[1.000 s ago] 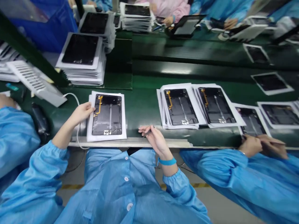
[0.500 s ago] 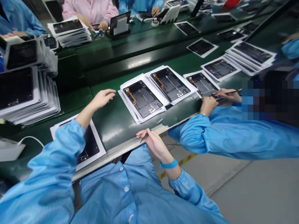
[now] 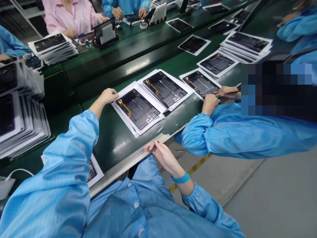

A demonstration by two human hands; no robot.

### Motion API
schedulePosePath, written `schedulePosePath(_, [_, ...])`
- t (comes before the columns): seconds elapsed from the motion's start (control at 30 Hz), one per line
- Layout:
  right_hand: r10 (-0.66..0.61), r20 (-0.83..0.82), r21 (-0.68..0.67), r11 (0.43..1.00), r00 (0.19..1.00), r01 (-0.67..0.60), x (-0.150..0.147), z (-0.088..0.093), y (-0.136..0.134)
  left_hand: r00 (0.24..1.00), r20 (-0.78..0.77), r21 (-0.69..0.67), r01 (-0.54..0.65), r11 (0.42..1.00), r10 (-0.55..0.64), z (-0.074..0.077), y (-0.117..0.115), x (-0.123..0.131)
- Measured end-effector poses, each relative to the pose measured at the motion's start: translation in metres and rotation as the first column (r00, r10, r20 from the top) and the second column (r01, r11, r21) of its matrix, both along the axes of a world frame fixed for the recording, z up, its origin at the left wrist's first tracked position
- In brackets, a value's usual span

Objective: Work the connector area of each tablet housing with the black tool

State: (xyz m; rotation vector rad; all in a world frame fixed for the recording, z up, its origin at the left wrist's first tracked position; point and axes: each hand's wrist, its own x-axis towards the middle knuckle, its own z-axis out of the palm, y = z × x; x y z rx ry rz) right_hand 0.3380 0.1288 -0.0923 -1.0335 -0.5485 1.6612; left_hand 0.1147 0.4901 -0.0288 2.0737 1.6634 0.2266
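My left hand (image 3: 107, 96) rests flat on the green belt (image 3: 116, 145), its fingertips at the corner of a black tablet panel (image 3: 137, 109) with an orange flex strip, lying on white sheets. Another such panel (image 3: 164, 89) lies beside it. My right hand (image 3: 160, 153) curls at the belt's near edge around a thin dark tool (image 3: 155, 145), mostly hidden by my fingers. A third panel (image 3: 91, 172) on a white sheet lies nearly hidden under my left sleeve. A co-worker's hands (image 3: 218, 99) hold a thin tool at a further panel (image 3: 200, 83).
Tall stacks of panels on white sheets (image 3: 19, 122) stand at my left. A white charger (image 3: 5, 186) with its cable sits at the lower left. Further panels lie along the belt; people in smocks (image 3: 66, 16) work at a second belt beyond.
My left hand has let go of the single panel and moved forward to the stacked panels. The view has swung, tilting the belt across the picture. My right hand stays at the belt's edge.
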Motion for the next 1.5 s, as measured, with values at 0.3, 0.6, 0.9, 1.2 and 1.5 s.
schedulePosePath(0.3, [-0.044, 0.005, 0.022, 0.999, 0.999, 0.044, 0.012, -0.006, 0.004, 0.981, 0.178, -0.032, -0.074, 0.997, 0.078, 0.016, -0.042, -0.014])
schedulePosePath(0.6, [-0.183, 0.025, 0.020, 0.983, 0.983, 0.183, 0.032, -0.013, 0.034, 0.822, 0.468, -0.438, -0.104, 0.893, 0.325, -0.007, -0.102, -0.037])
schedulePosePath(0.9, [-0.049, -0.039, 0.023, 0.998, 0.998, 0.050, 0.027, 0.009, 0.031, 0.768, 0.602, -0.424, 0.076, 0.903, 0.218, 0.002, -0.146, -0.074])
schedulePosePath(1.2, [0.273, -0.415, -0.153, 0.919, 0.868, -0.362, -0.098, 0.004, -0.045, 0.977, 0.188, -0.487, 0.007, 0.873, 0.097, 0.015, -0.158, -0.166])
schedulePosePath(1.5, [0.547, 0.147, -0.086, 0.837, 0.824, -0.540, -0.076, 0.005, -0.039, 0.926, -0.348, 0.119, 0.201, 0.972, -0.149, 0.018, -0.238, -0.154])
